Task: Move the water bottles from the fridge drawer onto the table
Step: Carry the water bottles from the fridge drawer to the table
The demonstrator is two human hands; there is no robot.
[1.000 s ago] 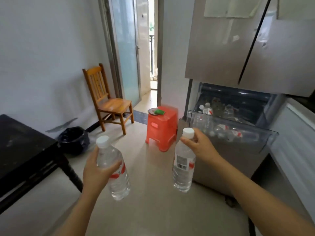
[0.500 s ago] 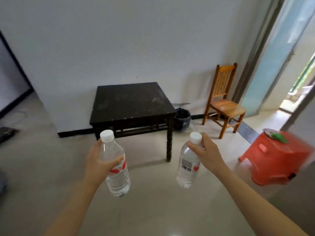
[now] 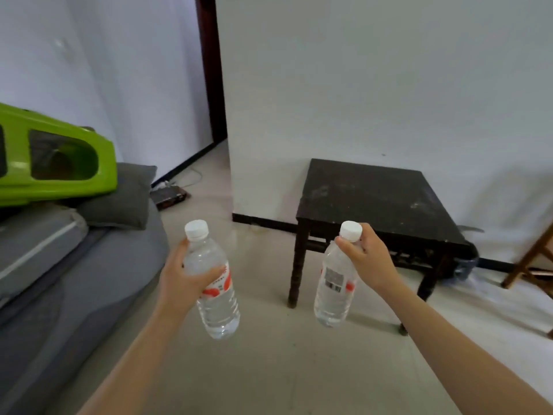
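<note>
Here, left hand (image 3: 182, 277) fingers (image 3: 209, 272) wrap one bottle (image 3: 220, 307); right hand (image 3: 368, 259) fingers (image 3: 347, 247) pinch other bottle (image 3: 332, 298) neck.

Right edge cuts off chair (image 3: 527, 260), left edge the green shell (image 3: 59, 187); bin (image 3: 465, 265) mostly hidden behind worktop (image 3: 374, 196).

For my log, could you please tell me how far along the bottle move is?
Done: two bottles picked up. In hand: the left hand grips the left bottle mid-body; the right hand pinches the right bottle at its neck. Left: setting both on the dark table, which bears no bottles yet; the fridge is out of view.
</note>
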